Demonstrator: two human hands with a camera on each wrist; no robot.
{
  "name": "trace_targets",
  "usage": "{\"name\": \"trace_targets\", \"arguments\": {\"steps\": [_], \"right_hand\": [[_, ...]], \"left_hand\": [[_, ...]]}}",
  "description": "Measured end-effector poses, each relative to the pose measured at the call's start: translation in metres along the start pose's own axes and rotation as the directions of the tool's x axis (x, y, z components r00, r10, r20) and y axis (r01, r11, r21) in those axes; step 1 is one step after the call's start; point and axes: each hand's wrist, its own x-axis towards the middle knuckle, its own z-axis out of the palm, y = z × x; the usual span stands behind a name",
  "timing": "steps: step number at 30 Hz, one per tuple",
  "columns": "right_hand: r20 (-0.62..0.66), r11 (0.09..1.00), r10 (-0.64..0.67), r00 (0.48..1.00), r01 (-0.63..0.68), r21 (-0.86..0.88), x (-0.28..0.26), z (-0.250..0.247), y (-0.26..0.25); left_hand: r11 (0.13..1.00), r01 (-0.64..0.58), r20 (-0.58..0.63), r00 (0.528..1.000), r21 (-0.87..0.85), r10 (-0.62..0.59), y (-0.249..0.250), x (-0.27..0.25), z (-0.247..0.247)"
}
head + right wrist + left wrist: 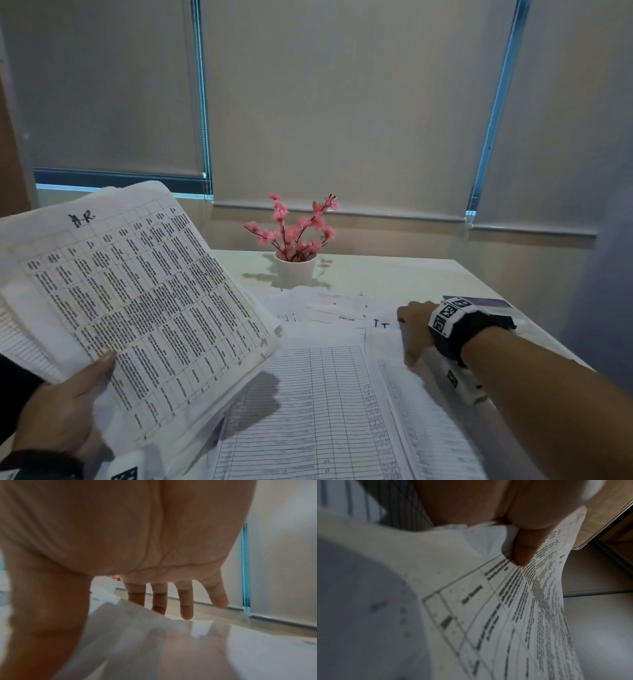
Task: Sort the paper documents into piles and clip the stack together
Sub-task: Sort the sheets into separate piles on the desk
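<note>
My left hand holds a thick stack of papers raised and tilted over the table's left side; its top sheet is a printed table with handwriting at the top. In the left wrist view the thumb presses on that stack of papers. My right hand lies palm down with straight, spread fingers over loose sheets on the right. A lined form and more sheets cover the table in front of me. I see no clip.
A white pot of pink flowers stands at the back middle of the white table. A dark flat object lies just beyond my right wrist. Closed roller blinds hang behind the table.
</note>
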Motion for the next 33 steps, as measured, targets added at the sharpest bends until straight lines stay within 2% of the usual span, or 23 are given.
{"name": "trace_targets", "arguments": {"steps": [2, 8, 12, 17, 19, 20, 22, 25, 28, 33], "right_hand": [[-0.075, 1.000, -0.008, 0.997, 0.007, -0.009, -0.001, -0.004, 0.000], [-0.108, 0.994, -0.078, 0.991, 0.086, 0.067, -0.030, -0.035, 0.014], [-0.298, 0.991, -0.022, 0.954, 0.060, 0.119, -0.056, -0.072, 0.021], [-0.400, 0.981, 0.037, 0.916, 0.043, 0.190, -0.080, -0.125, 0.018], [-0.379, 0.973, 0.030, 0.925, 0.059, 0.222, -0.086, -0.132, 0.002], [-0.381, 0.974, -0.007, 0.924, 0.093, 0.207, -0.082, -0.132, -0.009], [-0.303, 0.983, -0.078, 0.950, 0.124, 0.135, -0.067, -0.120, -0.036], [-0.189, 0.950, -0.081, 0.979, 0.133, 0.283, -0.036, -0.093, -0.075], [-0.161, 0.935, -0.133, 0.978, 0.178, 0.306, -0.015, -0.073, -0.106], [-0.066, 0.959, -0.188, 0.980, 0.198, 0.203, 0.003, -0.041, -0.132]], "left_hand": [[1.000, -0.008, -0.034, 0.999, 0.019, 0.009, 0.018, -0.023, 0.022], [0.994, -0.025, -0.084, 0.996, -0.105, 0.017, 0.024, -0.028, 0.030], [0.994, -0.004, -0.103, 0.995, -0.113, -0.008, 0.037, -0.046, 0.040], [0.986, -0.027, -0.176, 0.984, -0.164, -0.002, 0.052, -0.056, 0.050], [0.983, -0.046, -0.201, 0.979, -0.175, 0.010, 0.055, -0.060, 0.054], [0.979, -0.052, -0.203, 0.979, -0.198, 0.011, 0.059, -0.064, 0.057], [0.974, -0.051, -0.205, 0.979, -0.220, 0.005, 0.065, -0.071, 0.061], [0.976, -0.046, -0.223, 0.975, -0.215, -0.003, 0.071, -0.079, 0.064], [0.986, -0.051, -0.232, 0.973, -0.161, 0.012, 0.076, -0.084, 0.066], [0.995, -0.016, -0.256, 0.967, -0.098, -0.009, 0.070, -0.078, 0.059]]}}
